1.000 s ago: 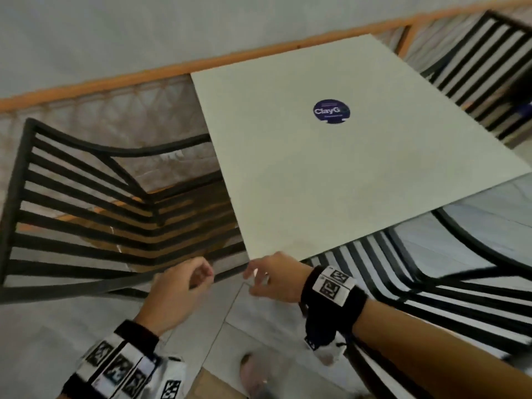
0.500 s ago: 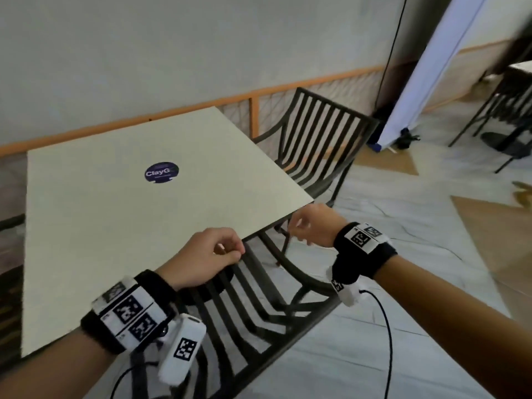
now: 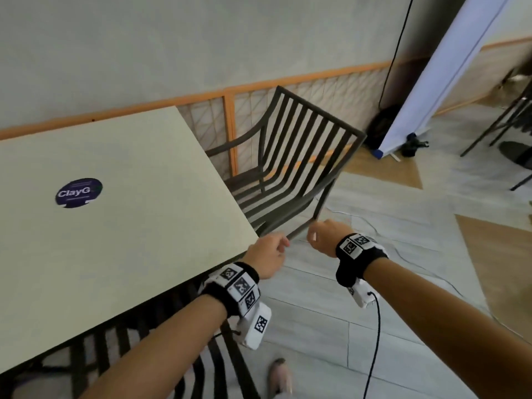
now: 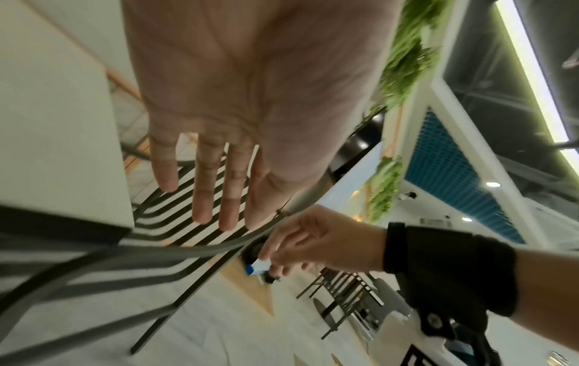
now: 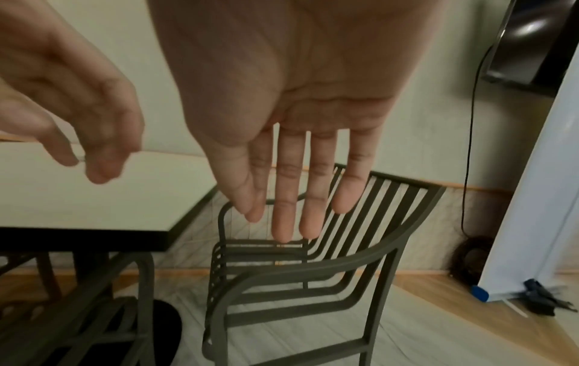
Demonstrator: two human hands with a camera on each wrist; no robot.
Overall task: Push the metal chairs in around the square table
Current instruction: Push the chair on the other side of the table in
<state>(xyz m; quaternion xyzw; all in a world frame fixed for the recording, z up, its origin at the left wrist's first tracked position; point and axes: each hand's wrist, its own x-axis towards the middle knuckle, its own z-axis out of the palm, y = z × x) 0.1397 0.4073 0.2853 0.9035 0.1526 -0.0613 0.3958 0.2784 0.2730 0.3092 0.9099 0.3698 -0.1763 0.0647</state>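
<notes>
The square cream table (image 3: 129, 240) fills the left of the head view. A dark metal slatted chair (image 3: 293, 168) stands at its right side, seat partly under the top, back angled away. Another metal chair (image 3: 227, 361) sits tucked under the near edge. My left hand (image 3: 267, 254) and right hand (image 3: 321, 237) hover side by side just off the table's near right corner, holding nothing. The wrist views show the left hand's fingers (image 4: 203, 188) and the right hand's fingers (image 5: 285, 198) straight and spread, with the right-side chair (image 5: 313, 267) beyond them, untouched.
A white banner stand (image 3: 431, 82) and dark bags stand by the wall at the right. A black cable (image 3: 375, 326) trails from my right wrist over the tiled floor. More dark chairs (image 3: 512, 125) are at the far right. A wood-railed wall panel (image 3: 230, 125) runs behind the table.
The view has swung right. Both hands have come off the near chair's top rail and moved past the table's corner, nearer the right-side chair, with fingers straightened.
</notes>
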